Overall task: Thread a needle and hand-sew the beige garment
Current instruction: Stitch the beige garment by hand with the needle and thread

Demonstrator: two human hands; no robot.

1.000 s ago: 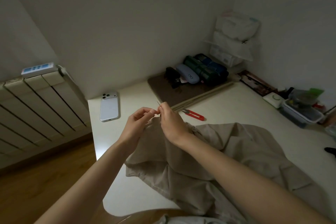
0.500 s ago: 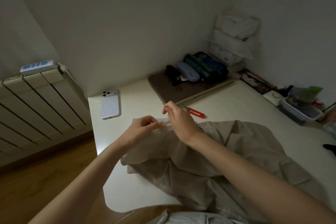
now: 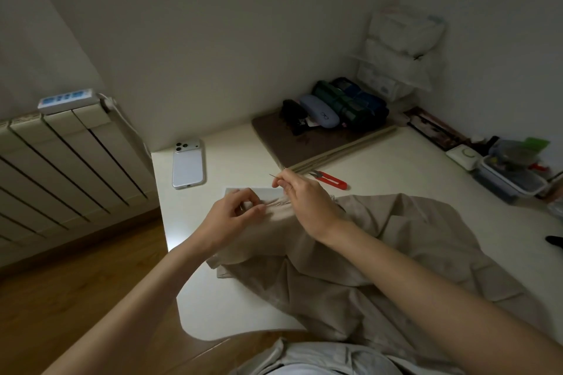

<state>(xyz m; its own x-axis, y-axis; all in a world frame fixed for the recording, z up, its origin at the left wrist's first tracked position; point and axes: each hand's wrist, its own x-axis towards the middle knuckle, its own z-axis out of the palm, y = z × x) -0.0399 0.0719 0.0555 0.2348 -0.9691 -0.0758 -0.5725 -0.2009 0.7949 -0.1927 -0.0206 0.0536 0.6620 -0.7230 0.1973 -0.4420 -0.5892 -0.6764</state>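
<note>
The beige garment (image 3: 350, 256) lies crumpled across the white table (image 3: 396, 167), spilling toward my lap. My left hand (image 3: 234, 213) pinches the garment's upper edge between thumb and fingers. My right hand (image 3: 304, 198) is just to its right and slightly higher, fingers closed on a thin needle (image 3: 274, 176) whose tip points up and left. The thread is too fine to make out. The two hands are a short gap apart.
Red thread snips (image 3: 330, 179) lie just beyond my right hand. A white phone (image 3: 187, 163) rests at the table's left edge, a brown mat (image 3: 292, 146) with cases at the back, a clear box (image 3: 511, 179) of supplies at right. A radiator (image 3: 61, 167) stands left.
My hands have separated: the right hand lifted up and right with the needle, while the left hand dropped lower with the garment's edge.
</note>
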